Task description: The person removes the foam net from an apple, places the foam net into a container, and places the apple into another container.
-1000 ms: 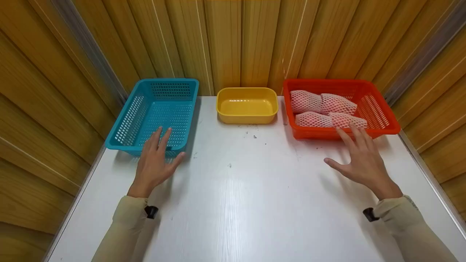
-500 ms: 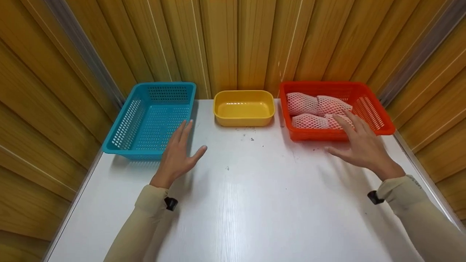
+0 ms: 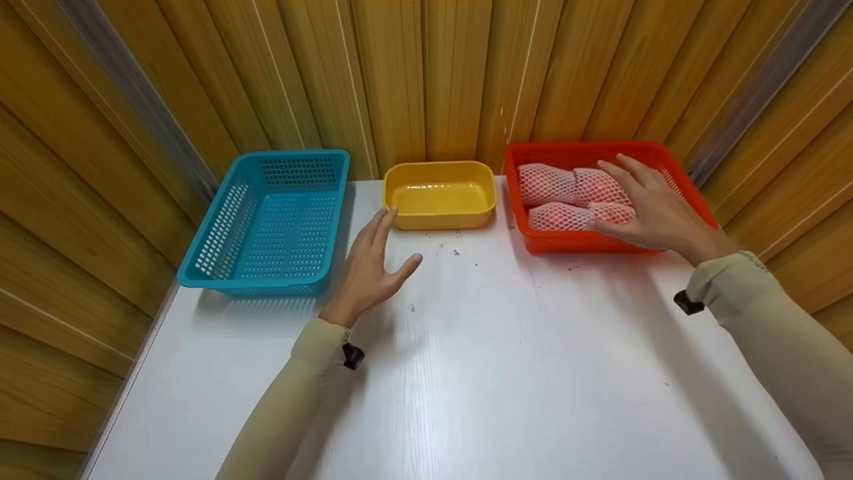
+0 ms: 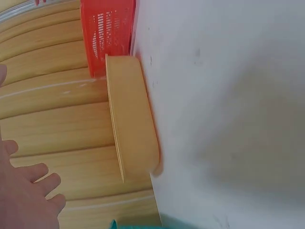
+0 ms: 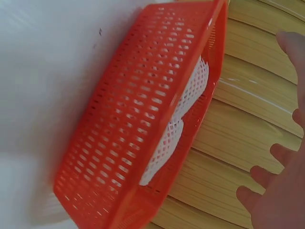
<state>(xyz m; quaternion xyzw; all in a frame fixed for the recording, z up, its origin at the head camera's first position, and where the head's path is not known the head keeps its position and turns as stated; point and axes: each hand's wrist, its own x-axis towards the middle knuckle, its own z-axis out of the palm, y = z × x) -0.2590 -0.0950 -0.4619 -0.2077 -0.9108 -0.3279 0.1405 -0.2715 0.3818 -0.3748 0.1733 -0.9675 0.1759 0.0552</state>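
Several pinkish items in white foam netting [image 3: 546, 184] lie in two rows inside the red basket [image 3: 566, 242]; what the netting wraps is unclear. My right hand [image 3: 660, 212] hovers over the basket's right part, fingers spread, partly hiding the netted items and holding nothing. From the right wrist view, that hand [image 5: 281, 191] appears apart from the basket's rim. In front of the yellow tub [image 3: 443, 221], my left hand [image 3: 368, 275] floats above the table with its fingers extended and nothing in its grasp. The left wrist view has the left hand [image 4: 28, 198] beside the tub [image 4: 133, 119].
A blue-green basket [image 3: 193, 277] with nothing inside stands at the left. The yellow tub sits between both baskets near the wood-patterned wall [image 3: 400, 80]. Everything stands on a white table [image 3: 466, 373] with small dark marks.
My left hand has moved right, from over the blue-green basket's front to near the yellow tub. My right hand has moved forward over the red basket. The head view has shifted slightly.
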